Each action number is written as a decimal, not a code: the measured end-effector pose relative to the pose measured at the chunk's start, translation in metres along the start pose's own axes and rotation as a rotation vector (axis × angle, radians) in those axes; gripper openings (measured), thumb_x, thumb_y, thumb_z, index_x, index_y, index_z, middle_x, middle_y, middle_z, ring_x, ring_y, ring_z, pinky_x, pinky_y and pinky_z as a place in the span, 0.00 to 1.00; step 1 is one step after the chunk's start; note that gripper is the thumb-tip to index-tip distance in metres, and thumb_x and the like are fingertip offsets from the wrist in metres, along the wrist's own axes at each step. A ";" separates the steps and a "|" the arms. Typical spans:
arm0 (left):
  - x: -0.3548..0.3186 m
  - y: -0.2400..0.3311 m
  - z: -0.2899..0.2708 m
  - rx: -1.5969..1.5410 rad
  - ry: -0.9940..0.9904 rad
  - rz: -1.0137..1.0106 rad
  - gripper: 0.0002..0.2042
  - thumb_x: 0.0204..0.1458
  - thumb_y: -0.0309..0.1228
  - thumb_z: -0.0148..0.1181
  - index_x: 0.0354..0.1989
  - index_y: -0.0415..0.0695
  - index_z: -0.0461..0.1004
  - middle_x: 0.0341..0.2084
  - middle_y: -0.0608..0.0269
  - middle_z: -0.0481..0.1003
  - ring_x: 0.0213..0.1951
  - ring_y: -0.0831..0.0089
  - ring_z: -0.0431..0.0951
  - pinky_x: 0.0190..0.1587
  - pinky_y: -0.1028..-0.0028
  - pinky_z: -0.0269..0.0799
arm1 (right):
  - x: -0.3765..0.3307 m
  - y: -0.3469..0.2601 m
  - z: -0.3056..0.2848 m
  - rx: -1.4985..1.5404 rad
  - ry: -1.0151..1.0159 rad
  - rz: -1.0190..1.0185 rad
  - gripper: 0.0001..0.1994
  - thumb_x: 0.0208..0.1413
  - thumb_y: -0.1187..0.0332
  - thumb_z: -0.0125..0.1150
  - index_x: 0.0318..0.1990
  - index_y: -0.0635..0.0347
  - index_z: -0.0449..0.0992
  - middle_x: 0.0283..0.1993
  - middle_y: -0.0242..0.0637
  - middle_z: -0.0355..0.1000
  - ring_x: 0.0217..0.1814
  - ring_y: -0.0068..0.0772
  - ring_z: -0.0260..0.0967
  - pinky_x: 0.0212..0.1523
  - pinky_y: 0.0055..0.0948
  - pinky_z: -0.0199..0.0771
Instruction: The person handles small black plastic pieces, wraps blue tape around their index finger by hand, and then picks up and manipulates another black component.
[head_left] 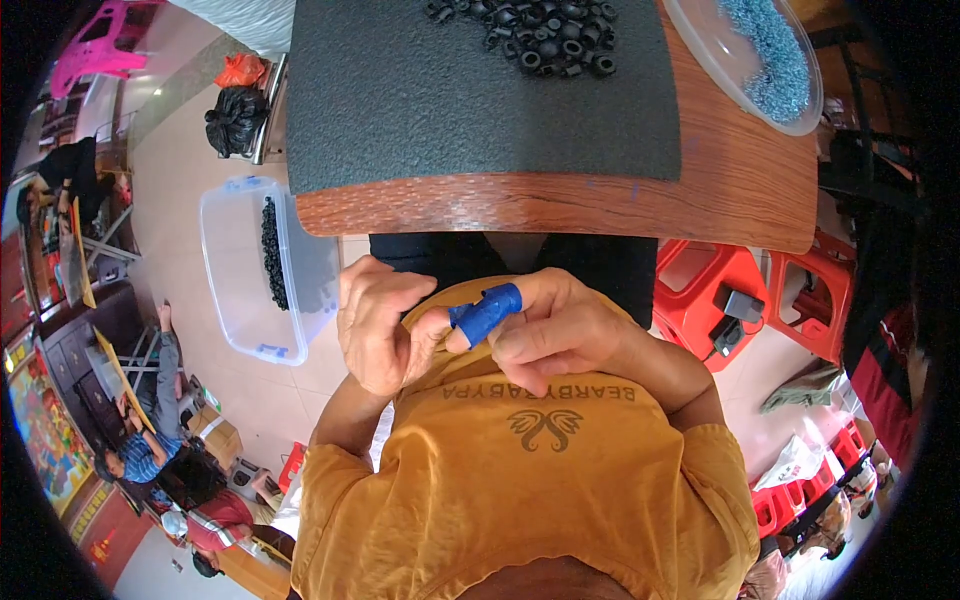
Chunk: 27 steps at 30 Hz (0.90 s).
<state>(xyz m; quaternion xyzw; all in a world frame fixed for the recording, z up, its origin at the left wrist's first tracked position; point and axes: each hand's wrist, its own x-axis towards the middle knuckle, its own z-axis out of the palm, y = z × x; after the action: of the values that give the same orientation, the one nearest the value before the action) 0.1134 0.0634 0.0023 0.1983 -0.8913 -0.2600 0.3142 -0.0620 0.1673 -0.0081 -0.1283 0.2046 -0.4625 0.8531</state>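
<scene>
In front of my orange shirt, both hands are raised near the table's front edge. Blue tape (487, 313) wraps the index finger of my right hand (570, 335), and a bare fingertip shows at its end. That finger points left, with the thumb apart below it and the other fingers loosely bent. My left hand (380, 325) reaches its thumb to the tape's left end, seemingly touching it. Its other fingers are bent and stand apart from the thumb. Neither hand visibly grips a separate object. Small black ring-shaped parts (550, 40) lie heaped on the dark mat (430, 110) beyond my hands.
The wooden table (750, 190) bears a clear tub (800, 122) of small light-blue pieces at far right. A clear plastic bin (225, 300) with black parts stands on the floor at left. Red stools (690, 300) are at right, one bearing a black box-shaped item. Other people sit far left.
</scene>
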 end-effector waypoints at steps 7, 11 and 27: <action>0.002 0.003 0.011 -0.059 -0.021 0.038 0.09 0.51 0.29 0.56 0.27 0.35 0.69 0.23 0.57 0.72 0.23 0.67 0.68 0.28 0.67 0.64 | 0.001 0.007 0.000 -0.311 0.033 -0.114 0.14 0.53 0.72 0.52 0.48 0.57 0.73 0.17 0.27 0.68 0.16 0.12 0.60 0.17 0.14 0.55; -0.001 0.010 0.010 -0.807 0.106 -0.588 0.11 0.49 0.30 0.58 0.30 0.31 0.72 0.25 0.54 0.74 0.25 0.67 0.72 0.32 0.71 0.68 | 0.003 0.014 0.000 -0.389 0.083 -0.242 0.13 0.54 0.72 0.52 0.47 0.59 0.73 0.20 0.26 0.67 0.19 0.13 0.62 0.19 0.17 0.59; 0.020 0.012 0.004 -0.039 -0.095 0.083 0.15 0.37 0.29 0.65 0.32 0.31 0.75 0.29 0.47 0.76 0.27 0.62 0.76 0.33 0.67 0.68 | 0.005 0.020 -0.005 -0.491 0.122 -0.340 0.10 0.55 0.74 0.51 0.44 0.61 0.72 0.24 0.27 0.66 0.25 0.13 0.63 0.25 0.17 0.63</action>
<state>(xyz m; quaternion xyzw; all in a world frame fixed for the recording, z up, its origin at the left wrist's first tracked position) 0.0938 0.0638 0.0165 0.1423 -0.9074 -0.2733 0.2859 -0.0471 0.1742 -0.0220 -0.3351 0.3368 -0.5422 0.6930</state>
